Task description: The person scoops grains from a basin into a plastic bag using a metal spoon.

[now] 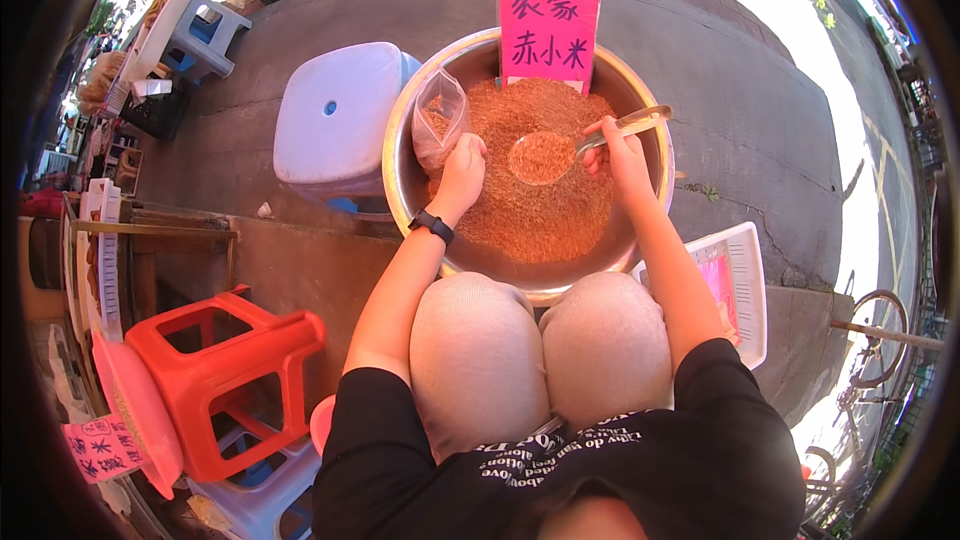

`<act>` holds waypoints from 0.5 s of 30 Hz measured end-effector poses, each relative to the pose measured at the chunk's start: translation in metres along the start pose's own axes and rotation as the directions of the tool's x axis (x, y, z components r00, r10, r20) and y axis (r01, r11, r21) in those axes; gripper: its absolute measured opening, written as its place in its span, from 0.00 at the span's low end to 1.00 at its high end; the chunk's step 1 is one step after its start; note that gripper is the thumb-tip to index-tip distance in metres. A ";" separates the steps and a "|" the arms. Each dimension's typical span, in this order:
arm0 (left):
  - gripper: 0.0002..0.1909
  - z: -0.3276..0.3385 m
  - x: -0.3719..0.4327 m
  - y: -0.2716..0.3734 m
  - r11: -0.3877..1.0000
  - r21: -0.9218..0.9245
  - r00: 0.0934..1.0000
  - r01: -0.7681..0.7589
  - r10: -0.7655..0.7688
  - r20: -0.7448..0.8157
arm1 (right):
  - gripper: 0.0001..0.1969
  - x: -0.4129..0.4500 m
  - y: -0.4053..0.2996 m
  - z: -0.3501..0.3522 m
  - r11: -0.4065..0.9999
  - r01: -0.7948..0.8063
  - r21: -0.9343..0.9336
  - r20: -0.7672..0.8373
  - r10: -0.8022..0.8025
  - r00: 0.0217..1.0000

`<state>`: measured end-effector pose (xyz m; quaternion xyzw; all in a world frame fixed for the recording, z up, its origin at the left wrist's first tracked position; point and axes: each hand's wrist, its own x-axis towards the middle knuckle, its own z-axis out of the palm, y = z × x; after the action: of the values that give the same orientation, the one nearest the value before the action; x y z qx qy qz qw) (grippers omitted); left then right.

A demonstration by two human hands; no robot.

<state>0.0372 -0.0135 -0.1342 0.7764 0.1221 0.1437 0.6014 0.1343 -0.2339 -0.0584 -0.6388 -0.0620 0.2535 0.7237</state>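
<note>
A wide metal basin (390, 154) in front of my knees holds a heap of small reddish-brown grain (540, 229). At the basin's left side, my left hand (465, 172) grips a clear plastic bag (441, 120). Its mouth gapes upward, and some of the grain shows inside. My right hand (622, 161) holds a metal ladle (634, 120) by the handle, over the right part of the heap. Grain fills the ladle's round bowl, left of my fingers. A pink sign (550, 34) with handwriting stands at the basin's far side.
Left of the basin stands a pale blue plastic stool (337, 112). A red stool (217, 382) lies on its side at lower left, near a pink tray (142, 412) of grain. A white plastic basket (739, 255) sits right of my legs. A bicycle (855, 390) is farther right.
</note>
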 end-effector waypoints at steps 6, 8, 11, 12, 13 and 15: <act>0.08 0.001 -0.002 0.011 0.996 -0.077 0.993 -0.041 0.049 0.106 | 0.15 0.003 -0.051 0.041 0.986 0.158 0.048 -0.103 -0.152 0.983; 0.09 -0.003 -0.002 0.014 0.996 -0.086 0.991 -0.011 0.022 0.131 | 0.14 0.005 -0.064 0.057 0.976 0.207 0.073 -0.066 -0.203 0.977; 0.09 -0.004 -0.002 0.024 0.981 -0.152 0.962 0.117 -0.074 0.262 | 0.13 0.007 -0.072 0.077 0.968 0.247 0.040 -0.012 -0.247 0.969; 0.08 -0.006 -0.002 0.026 0.956 -0.194 0.921 0.220 -0.139 0.363 | 0.12 0.005 -0.074 0.086 0.970 0.242 0.023 -0.004 -0.242 0.970; 0.08 -0.007 -0.002 0.026 0.956 -0.199 0.926 0.214 -0.133 0.353 | 0.12 0.005 -0.073 0.093 0.969 0.246 0.018 0.006 -0.247 0.969; 0.07 -0.005 -0.005 0.024 0.991 -0.030 0.919 0.130 -0.109 0.380 | 0.11 0.007 -0.068 0.103 0.965 0.250 -0.079 0.024 -0.248 0.968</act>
<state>0.0312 -0.0162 -0.1105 0.7639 0.0473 -0.0418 0.6422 0.1176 -0.1422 0.0230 -0.6530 -0.1572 0.1624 0.7228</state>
